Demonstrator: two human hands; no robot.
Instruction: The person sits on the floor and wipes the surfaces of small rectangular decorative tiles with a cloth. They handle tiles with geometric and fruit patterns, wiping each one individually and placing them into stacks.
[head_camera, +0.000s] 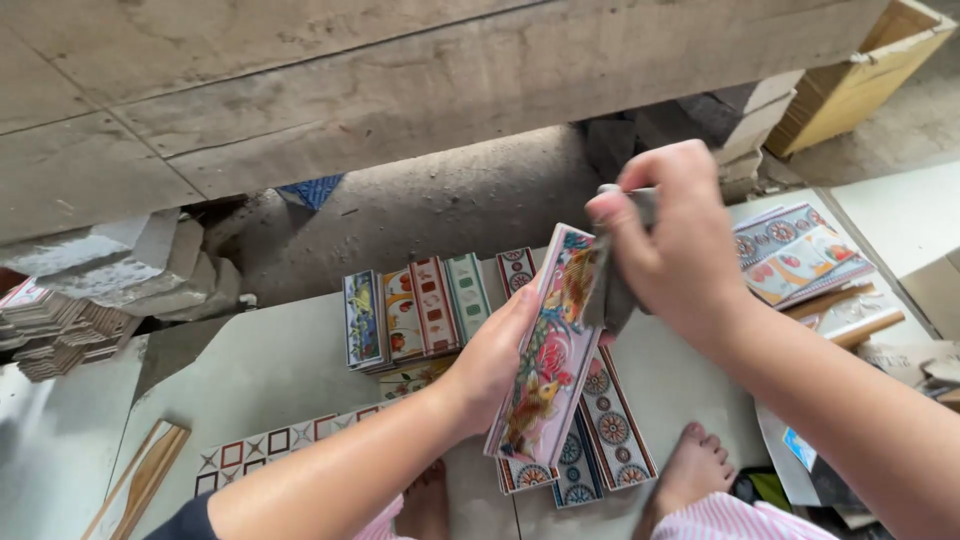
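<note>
Fish tile (545, 350) | left hand (490, 360) holds | right hand (670, 240) presses grey cloth (612, 285)

A rough tile workshop or storeroom — bare concrete floor (440, 200) and a heavy raw concrete slab (400, 80) overhead. Decorated border tiles (420, 310) lie in rows on large pale tiles, more are stacked at the far left (50, 330) — broken blocks (150, 265) and a cardboard box (870, 70) sit nearby.

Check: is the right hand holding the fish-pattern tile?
No. The left hand holds the fish-pattern tile from behind, while the right hand presses a grey cloth against its upper edge.
</note>
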